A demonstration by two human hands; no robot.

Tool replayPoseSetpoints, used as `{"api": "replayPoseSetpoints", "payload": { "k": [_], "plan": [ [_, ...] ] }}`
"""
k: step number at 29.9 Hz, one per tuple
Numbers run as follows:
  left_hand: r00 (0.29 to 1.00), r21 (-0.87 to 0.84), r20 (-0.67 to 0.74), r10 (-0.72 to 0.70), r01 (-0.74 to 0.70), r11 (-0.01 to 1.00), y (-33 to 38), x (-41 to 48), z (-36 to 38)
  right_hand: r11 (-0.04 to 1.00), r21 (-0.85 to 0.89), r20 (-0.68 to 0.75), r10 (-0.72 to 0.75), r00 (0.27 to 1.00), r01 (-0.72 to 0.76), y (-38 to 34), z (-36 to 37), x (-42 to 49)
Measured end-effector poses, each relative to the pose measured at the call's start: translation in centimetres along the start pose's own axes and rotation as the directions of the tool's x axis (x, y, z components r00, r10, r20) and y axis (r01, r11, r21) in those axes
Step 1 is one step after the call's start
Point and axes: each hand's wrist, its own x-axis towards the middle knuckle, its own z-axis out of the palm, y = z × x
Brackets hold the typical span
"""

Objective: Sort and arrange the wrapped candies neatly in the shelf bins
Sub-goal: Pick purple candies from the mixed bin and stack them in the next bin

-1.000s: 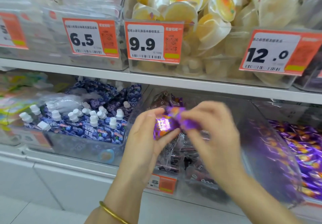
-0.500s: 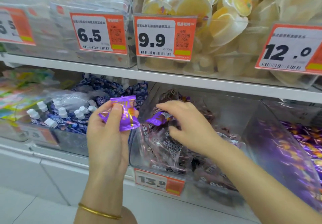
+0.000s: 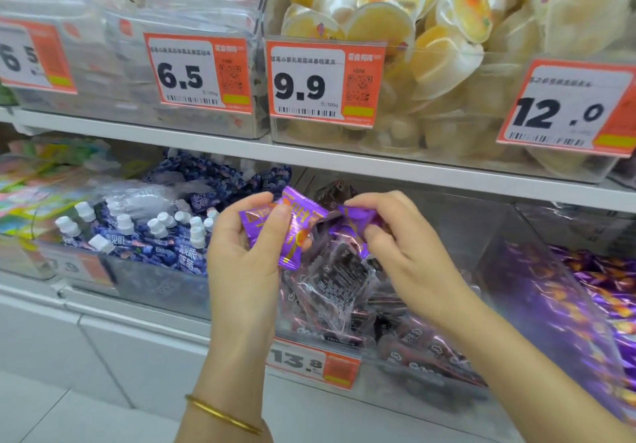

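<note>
**Hand state**
- Left hand [image 3: 247,256]: grasping. The thumb lies across the face of a purple wrapped candy [image 3: 292,232] and the fingers are curled behind it. The candy stands tilted, its crimped lower end projecting below the thumb.
- Right hand [image 3: 406,253]: grasping. Thumb and fingertips pinch a second purple candy [image 3: 356,217] by its wrapper.
- The two candies sit just beside each other between the hands. Whether they touch cannot be told.

**Location**
- Both candies are held above the clear bin [image 3: 516,256], over its front half.
- Directly beneath the hands the bin holds dark wrapped candies [image 3: 340,284], heaped against the front wall.
- The 13.8 price tag [image 3: 311,361] is fixed to that wall, below and between the wrists.

**Edges and clearance**
- The white shelf edge [image 3: 344,163] runs just above the fingertips, with only a narrow gap between.
- Behind the right hand, the rear of the bin shows bare clear wall.
- Left of the left hand, a bin of blue pouches [image 3: 155,236] with white caps adjoins. Its wall is near the left wrist.
- Right of the right forearm, a slanted clear divider separates off the purple candy stock [image 3: 602,291].
- Below the wrists, toward the person, lie white base panels [image 3: 103,339].
- A gold bangle [image 3: 223,415] circles the left wrist.
</note>
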Motion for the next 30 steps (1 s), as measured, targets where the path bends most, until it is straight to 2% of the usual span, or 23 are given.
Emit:
{"api": "replayPoseSetpoints", "payload": {
  "k": [2, 4, 9, 12, 14, 16, 18, 20, 22, 25, 27, 30],
  "plan": [
    [0.998, 0.004, 0.062, -0.001, 0.001, 1.000, -0.2, -0.6, 0.9, 0.970, 0.233, -0.039, 0.085, 0.996, -0.074, -0.8, -1.4, -1.9],
    [0.992, 0.012, 0.129, -0.006, 0.005, 1.000, -0.7, -1.2, 2.0, 0.890, 0.440, -0.073, 0.172, 0.982, -0.123, -1.3, -3.0, -3.2],
    [0.978, 0.064, 0.209, -0.026, 0.013, 0.998, -1.7, -2.6, 4.2, 0.802, 0.585, -0.119, 0.228, 0.966, -0.117, -0.7, -7.4, -5.3],
    [0.953, 0.186, 0.302, -0.036, -0.022, 0.982, -2.5, -3.7, 5.7, 0.901, 0.407, -0.071, 0.197, 0.978, -0.151, 0.0, -9.0, -6.0],
    [0.928, 0.225, 0.357, -0.107, 0.025, 0.974, -3.2, -4.8, 7.1, 0.915, 0.335, -0.004, 0.242, 0.970, -0.227, 0.5, -9.2, -6.6],
    [0.899, 0.209, 0.391, -0.197, 0.122, 0.970, -3.7, -6.0, 8.4, 0.900, 0.345, 0.016, 0.277, 0.961, -0.265, 0.8, -9.6, -7.4],
    [0.843, 0.148, 0.432, -0.320, 0.284, 0.947, -3.5, -6.8, 9.7, 0.913, 0.305, -0.020, 0.289, 0.957, -0.270, 1.1, -10.6, -8.1],
    [0.748, 0.066, 0.496, -0.441, 0.474, 0.878, -3.3, -7.3, 10.6, 0.926, 0.269, -0.095, 0.301, 0.949, -0.266, 1.6, -11.8, -8.9],
    [0.661, 0.050, 0.579, -0.477, 0.555, 0.831, -3.0, -8.0, 11.4, 0.924, 0.286, -0.165, 0.307, 0.937, -0.253, 1.9, -12.8, -9.7],
    [0.596, 0.091, 0.685, -0.420, 0.503, 0.860, -4.1, -9.2, 12.2, 0.919, 0.332, -0.247, 0.300, 0.921, -0.210, 2.4, -13.8, -10.6],
    [0.580, 0.118, 0.729, -0.364, 0.417, 0.901, -5.0, -9.7, 12.7, 0.937, 0.302, -0.283, 0.266, 0.921, -0.177, 2.8, -14.2, -11.1],
    [0.569, 0.132, 0.759, -0.316, 0.341, 0.931, -6.0, -10.3, 13.5, 0.921, 0.353, -0.290, 0.277, 0.916, -0.167, 3.4, -14.8, -11.6]
  ]
}}
